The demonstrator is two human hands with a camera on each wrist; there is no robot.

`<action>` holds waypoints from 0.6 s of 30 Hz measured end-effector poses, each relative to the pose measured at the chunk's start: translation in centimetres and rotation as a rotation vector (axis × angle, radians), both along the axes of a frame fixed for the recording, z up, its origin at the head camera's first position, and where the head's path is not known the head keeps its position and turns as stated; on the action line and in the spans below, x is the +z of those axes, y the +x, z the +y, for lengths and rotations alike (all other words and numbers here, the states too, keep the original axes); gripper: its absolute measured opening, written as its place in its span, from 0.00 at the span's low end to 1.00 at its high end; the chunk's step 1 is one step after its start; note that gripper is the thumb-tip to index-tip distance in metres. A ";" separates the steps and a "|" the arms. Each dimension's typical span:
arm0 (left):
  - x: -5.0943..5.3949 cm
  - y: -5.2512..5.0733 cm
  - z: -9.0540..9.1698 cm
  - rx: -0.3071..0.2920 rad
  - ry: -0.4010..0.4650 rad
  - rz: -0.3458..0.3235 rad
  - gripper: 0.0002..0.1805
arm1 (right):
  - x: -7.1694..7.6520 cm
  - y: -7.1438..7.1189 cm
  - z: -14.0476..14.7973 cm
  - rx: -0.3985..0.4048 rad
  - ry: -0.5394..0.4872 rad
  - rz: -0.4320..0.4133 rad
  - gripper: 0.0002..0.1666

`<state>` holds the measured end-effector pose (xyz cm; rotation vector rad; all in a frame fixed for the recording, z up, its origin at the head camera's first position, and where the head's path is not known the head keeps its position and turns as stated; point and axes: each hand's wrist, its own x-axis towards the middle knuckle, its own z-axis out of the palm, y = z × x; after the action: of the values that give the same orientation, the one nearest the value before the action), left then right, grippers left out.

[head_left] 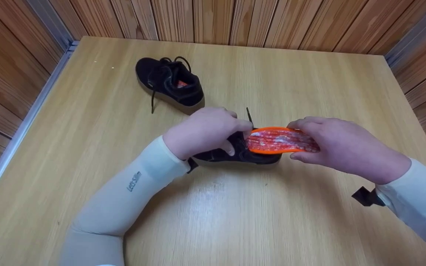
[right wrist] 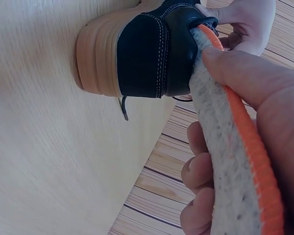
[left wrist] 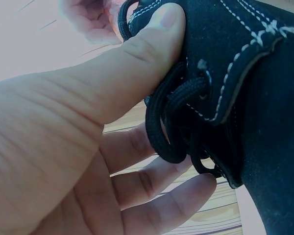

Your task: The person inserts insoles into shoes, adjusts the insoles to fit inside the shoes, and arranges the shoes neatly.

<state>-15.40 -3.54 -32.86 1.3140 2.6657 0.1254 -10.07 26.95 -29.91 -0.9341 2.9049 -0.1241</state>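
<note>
A black lace-up shoe (head_left: pixel 263 159) with white stitching and a tan sole stands on the table, toe to the left. My left hand (head_left: pixel 207 130) grips its upper near the opening. In the left wrist view, the thumb (left wrist: pixel 159 36) presses the lace flap, with the other fingers beyond the loose laces. My right hand (head_left: pixel 350 147) holds an orange-edged insole (head_left: pixel 276 140) with a red patterned top by its right part. The insole's far end is at the shoe's mouth; how deep it reaches is hidden. Its grey speckled underside (right wrist: pixel 220 132) shows in the right wrist view.
A second black shoe (head_left: pixel 168 83) stands farther back on the left, with something red inside and laces loose. Both shoes are on a light wooden table (head_left: pixel 213 221). Wood-plank walls (head_left: pixel 213 22) border the back and sides.
</note>
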 end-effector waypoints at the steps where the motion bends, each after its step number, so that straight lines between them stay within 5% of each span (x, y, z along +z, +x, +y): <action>1: 0.0 0.0 0.0 0.002 -0.001 -0.001 0.31 | 0.0 0.0 0.0 -0.001 0.001 -0.001 0.40; 18: 0.0 -0.1 0.1 0.004 -0.025 -0.008 0.31 | -0.5 -0.1 -1.1 0.005 0.000 -0.007 0.39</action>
<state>-15.47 -3.44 -32.84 1.2988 2.6548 0.0974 -10.16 25.90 -30.46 -0.9390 2.8960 -0.1267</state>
